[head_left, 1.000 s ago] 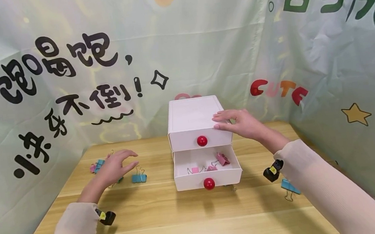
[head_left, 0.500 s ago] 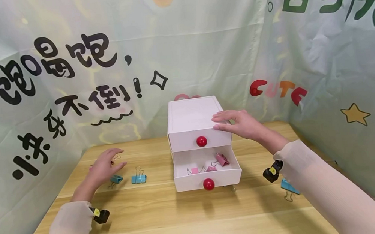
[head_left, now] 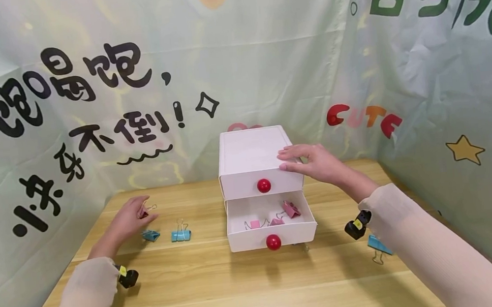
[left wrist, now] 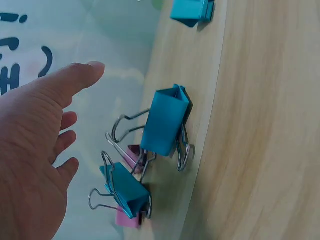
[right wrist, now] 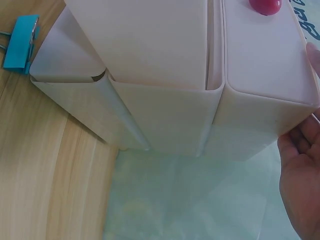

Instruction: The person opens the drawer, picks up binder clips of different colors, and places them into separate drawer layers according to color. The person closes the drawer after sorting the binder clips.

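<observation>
My left hand (head_left: pixel 125 222) reaches over binder clips at the table's left side, thumb and fingers apart around a pink binder clip (head_left: pixel 145 211). In the left wrist view, teal binder clips (left wrist: pixel 165 120) and pink ones lie beside the hand (left wrist: pixel 35 150), with a gap between. My right hand (head_left: pixel 315 161) rests on the top right front edge of a white drawer box (head_left: pixel 252 150), fingers on the lid and thumb at the front. The drawer below the top one (head_left: pixel 247 240) is pulled out, with pink binder clips (head_left: pixel 291 208) inside.
A teal binder clip (head_left: pixel 181 235) stands left of the box. Another teal clip (head_left: pixel 378 245) lies by my right sleeve. Part of a clip shows under the pulled-out drawer. Printed cloth (head_left: pixel 265 72) hangs behind the wooden table (head_left: pixel 224 299).
My left hand has moved left and back to the pink clip, uncovering a teal clip beside it. The right hand and the drawer box have stayed put.
</observation>
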Available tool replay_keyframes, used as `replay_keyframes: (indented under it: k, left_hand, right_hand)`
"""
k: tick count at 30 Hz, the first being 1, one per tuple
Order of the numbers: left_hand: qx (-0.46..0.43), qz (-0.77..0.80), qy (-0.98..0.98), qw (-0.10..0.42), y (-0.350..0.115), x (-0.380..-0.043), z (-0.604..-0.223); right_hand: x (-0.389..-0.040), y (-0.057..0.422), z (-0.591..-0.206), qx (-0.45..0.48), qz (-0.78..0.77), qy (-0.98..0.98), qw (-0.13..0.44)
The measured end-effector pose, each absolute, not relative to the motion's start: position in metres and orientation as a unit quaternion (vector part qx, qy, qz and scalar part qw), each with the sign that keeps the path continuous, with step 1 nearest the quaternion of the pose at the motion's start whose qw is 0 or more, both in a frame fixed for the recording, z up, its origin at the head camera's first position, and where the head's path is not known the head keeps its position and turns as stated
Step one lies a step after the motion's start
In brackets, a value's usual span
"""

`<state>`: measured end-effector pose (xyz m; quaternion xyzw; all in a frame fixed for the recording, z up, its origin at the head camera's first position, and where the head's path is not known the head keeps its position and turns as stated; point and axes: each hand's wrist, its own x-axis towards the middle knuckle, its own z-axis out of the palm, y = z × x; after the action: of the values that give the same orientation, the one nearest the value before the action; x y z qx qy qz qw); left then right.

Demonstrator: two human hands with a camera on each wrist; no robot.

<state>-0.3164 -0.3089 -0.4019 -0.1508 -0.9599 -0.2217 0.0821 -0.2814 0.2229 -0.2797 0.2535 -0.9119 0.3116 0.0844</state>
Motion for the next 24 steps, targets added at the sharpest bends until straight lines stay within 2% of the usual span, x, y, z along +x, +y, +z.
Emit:
replay_keyframes:
  k: [17, 24]
  left_hand:
    - [-0.092, -0.199, -0.975, 0.025, -0.335, -0.338, -0.415]
    - [-0.074, -0.158, -0.984, -0.03, -0.337, -0.34, -0.409]
  right_hand:
    - [-0.279, 0.219, -0.278, 0.263, 0.304, -0.912, 0.086]
    - [-0.28, 0.22, -0.278, 0.261, 0.309, -0.91, 0.088]
